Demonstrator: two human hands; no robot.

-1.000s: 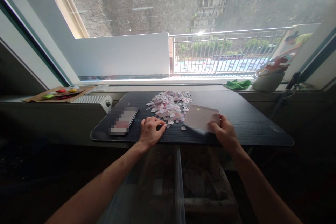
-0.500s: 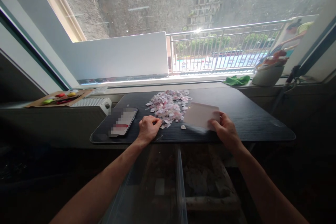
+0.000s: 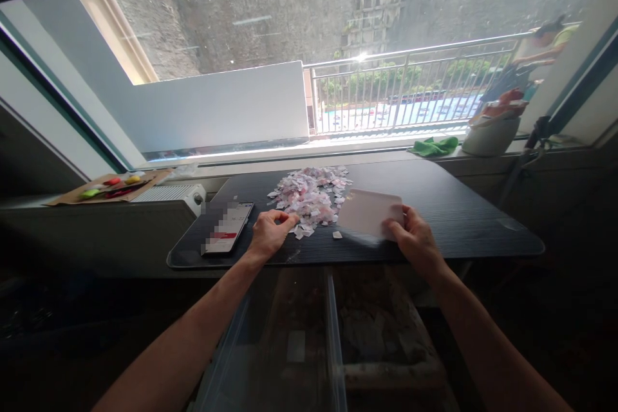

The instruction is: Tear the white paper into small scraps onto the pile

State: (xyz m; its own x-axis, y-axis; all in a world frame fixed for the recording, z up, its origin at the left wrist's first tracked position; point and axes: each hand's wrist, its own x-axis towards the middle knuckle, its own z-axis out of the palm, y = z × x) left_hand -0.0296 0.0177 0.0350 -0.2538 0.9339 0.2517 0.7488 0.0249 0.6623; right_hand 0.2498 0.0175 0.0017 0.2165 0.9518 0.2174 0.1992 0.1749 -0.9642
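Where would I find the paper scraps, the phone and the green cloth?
Paper scraps [image 3: 311, 198]: head view, on the middle of their heap.
Phone [image 3: 230, 230]: head view, on the middle of its upper face.
Green cloth [image 3: 435, 147]: head view, on its crumpled middle.

With the heap of paper scraps [image 3: 311, 196] as the dial's centre, my widest free way is at 3 o'clock, over bare black tabletop [image 3: 454, 206]. Going low from the heap, I'd meet the pale flat piece [image 3: 369, 212] in my right hand [image 3: 415, 235] at 4. A single loose scrap [image 3: 337, 235] lies at 5. My left hand [image 3: 269, 233] fills 7 to 8, with the phone [image 3: 229, 228] just beyond it, so only a narrow gap runs between them. The window sill [image 3: 376, 156] bounds 12, and the green cloth [image 3: 436, 147] sits at 2
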